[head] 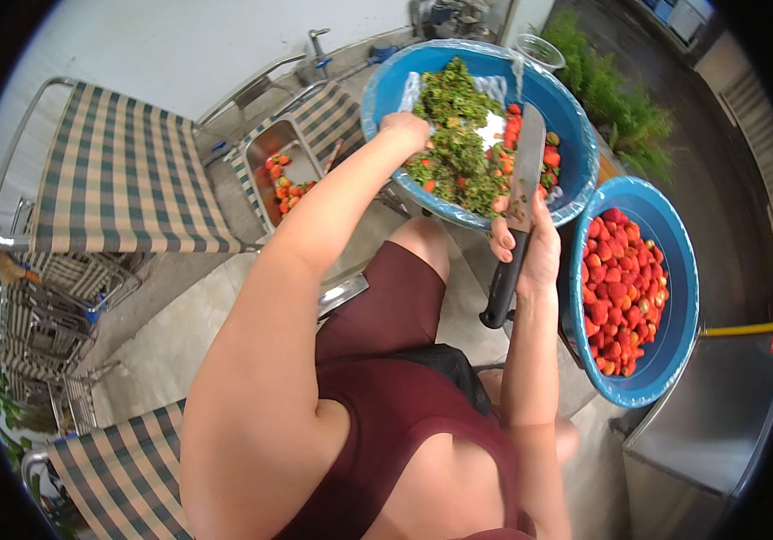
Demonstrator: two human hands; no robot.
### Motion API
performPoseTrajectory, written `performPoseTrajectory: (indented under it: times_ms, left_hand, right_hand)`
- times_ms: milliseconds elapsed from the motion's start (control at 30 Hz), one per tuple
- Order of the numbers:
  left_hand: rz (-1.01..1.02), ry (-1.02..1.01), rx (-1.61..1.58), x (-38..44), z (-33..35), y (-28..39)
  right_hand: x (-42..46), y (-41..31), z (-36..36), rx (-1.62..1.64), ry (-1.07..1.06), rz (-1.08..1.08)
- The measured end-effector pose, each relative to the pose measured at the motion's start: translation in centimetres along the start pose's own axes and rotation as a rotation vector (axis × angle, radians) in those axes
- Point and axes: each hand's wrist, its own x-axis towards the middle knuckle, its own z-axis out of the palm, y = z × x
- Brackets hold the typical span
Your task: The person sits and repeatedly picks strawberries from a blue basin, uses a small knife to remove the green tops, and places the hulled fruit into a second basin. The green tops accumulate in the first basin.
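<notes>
My right hand [528, 246] holds a wide-bladed knife [527, 169] by its black handle, blade pointing away over a large plastic-lined blue basin [477, 47]. In that basin lie a heap of green strawberry tops [461, 148] and some whole strawberries [551, 158] beside the blade. My left hand [405, 129] reaches over the basin's left part, at the edge of the heap; its fingers are partly hidden, and whether they hold anything does not show. A second blue basin [680, 283] at the right contains many red strawberries without visible leaves [619, 290].
A metal tray [305, 158] with several strawberries rests on a checked folding chair [332, 111] at the left. Another checked chair [123, 175] stands farther left. A clear plastic tub [540, 52] and green plants [609, 101] are beyond the basin. A metal cabinet [710, 405] stands at the lower right.
</notes>
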Motion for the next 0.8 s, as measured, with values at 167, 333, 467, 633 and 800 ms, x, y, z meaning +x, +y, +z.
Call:
performPoseTrajectory:
  times_ms: [167, 333, 467, 633, 800]
  left_hand:
    - [-0.018, 0.068, -0.042, 0.3, 0.1, -0.3]
    - [-0.01, -0.089, 0.108, 1.0, 0.3, 0.1]
    - [0.053, -0.014, 0.082, 1.6, 0.2, -0.4]
    - [0.116, 0.366, -0.324, 0.2, 0.7, -0.5]
    - [0.475, 0.269, -1.61, -4.7, 1.0, 4.5]
  right_hand:
    - [-0.1, 0.0, 0.0, 0.022, 0.005, 0.011]
    - [-0.1, 0.1, 0.0, 0.002, 0.015, 0.007]
    - [-0.1, 0.0, -0.2, 0.0, 0.017, -0.001]
    - [-0.1, -0.1, 0.3, 0.006, 0.069, -0.004]
    - [-0.4, -0.5, 0.3, 0.052, 0.046, -0.006]
